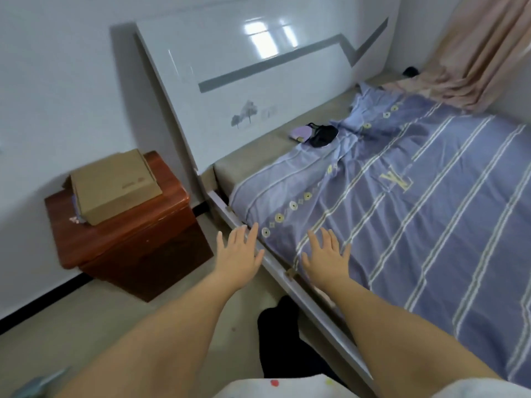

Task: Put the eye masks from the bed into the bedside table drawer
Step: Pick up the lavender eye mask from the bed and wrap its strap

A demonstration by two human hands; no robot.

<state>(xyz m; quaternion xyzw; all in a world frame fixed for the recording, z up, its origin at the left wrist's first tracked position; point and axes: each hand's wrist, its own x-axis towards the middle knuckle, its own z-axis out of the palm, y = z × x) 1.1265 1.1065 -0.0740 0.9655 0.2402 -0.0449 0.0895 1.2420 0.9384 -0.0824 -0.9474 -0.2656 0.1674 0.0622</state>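
Two eye masks lie together near the head of the bed: a lilac eye mask (301, 132) and a black eye mask (324, 135) touching it on the right. The reddish-brown bedside table (138, 239) stands left of the bed; its drawer front is turned away from me and looks closed. My left hand (238, 254) hovers with spread fingers over the bed's side rail. My right hand (326, 255) is spread over the near edge of the blue striped sheet (416, 225). Both hands hold nothing and are far from the masks.
A cardboard box (115, 185) sits on top of the bedside table. A glossy white headboard (258, 81) rises behind the masks. A pink curtain (474, 53) hangs over the bed's far corner. Bare floor (100, 326) lies between me and the bedside table.
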